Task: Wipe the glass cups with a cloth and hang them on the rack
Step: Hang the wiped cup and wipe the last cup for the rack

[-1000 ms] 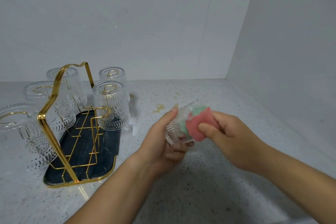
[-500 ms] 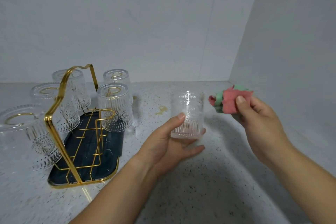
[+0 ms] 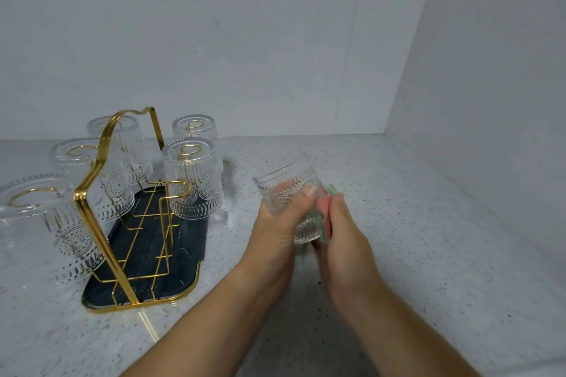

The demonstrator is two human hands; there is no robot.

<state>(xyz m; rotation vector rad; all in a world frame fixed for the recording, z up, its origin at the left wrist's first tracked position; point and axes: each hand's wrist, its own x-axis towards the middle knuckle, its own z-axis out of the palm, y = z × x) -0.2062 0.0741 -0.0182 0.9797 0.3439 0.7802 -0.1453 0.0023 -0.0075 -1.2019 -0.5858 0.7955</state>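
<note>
Left hand point(image 3: 275, 232) has its grip wrapped round an embossed glass cup point(image 3: 284, 190), tilted and held up off the counter point(image 3: 428, 254) just right of the gold wire rack point(image 3: 79, 194). Right hand point(image 3: 346, 236) has its grip pinched on a pink and green cloth point(image 3: 325, 208), pressed against the cup's side. Five more cups point(image 3: 193, 184) hang upside down on the rack over its dark tray point(image 3: 186, 239)
</note>
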